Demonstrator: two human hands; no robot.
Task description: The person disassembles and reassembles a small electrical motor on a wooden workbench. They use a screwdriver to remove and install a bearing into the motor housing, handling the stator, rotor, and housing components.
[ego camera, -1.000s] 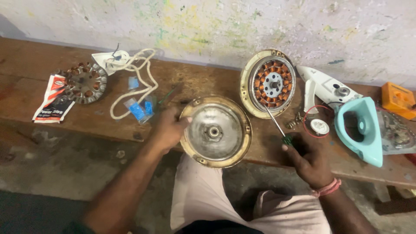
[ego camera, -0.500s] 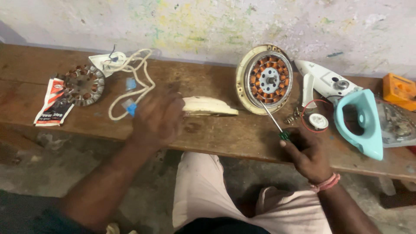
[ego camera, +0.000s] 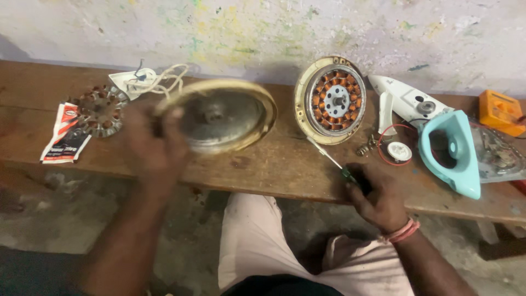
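Round brass-rimmed motor cover (ego camera: 222, 118), blurred and tilted, sits in the left hand's (ego camera: 153, 145) closed grip.

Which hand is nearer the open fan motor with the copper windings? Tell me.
Right. The right hand grips a screwdriver just below the motor, its tip almost reaching the rim. The left hand is well off to the motor's left, holding the round cover.

On the long wooden bench (ego camera: 274, 164), the round cream metal motor cover (ego camera: 222, 115) sits at centre. The round copper-wound stator housing (ego camera: 331, 100) lies at its 3 o'clock, the small bare stator core (ego camera: 99, 109) at its 9 o'clock, and the pale-blue plastic iron shell (ego camera: 452, 151) far toward 3 o'clock.
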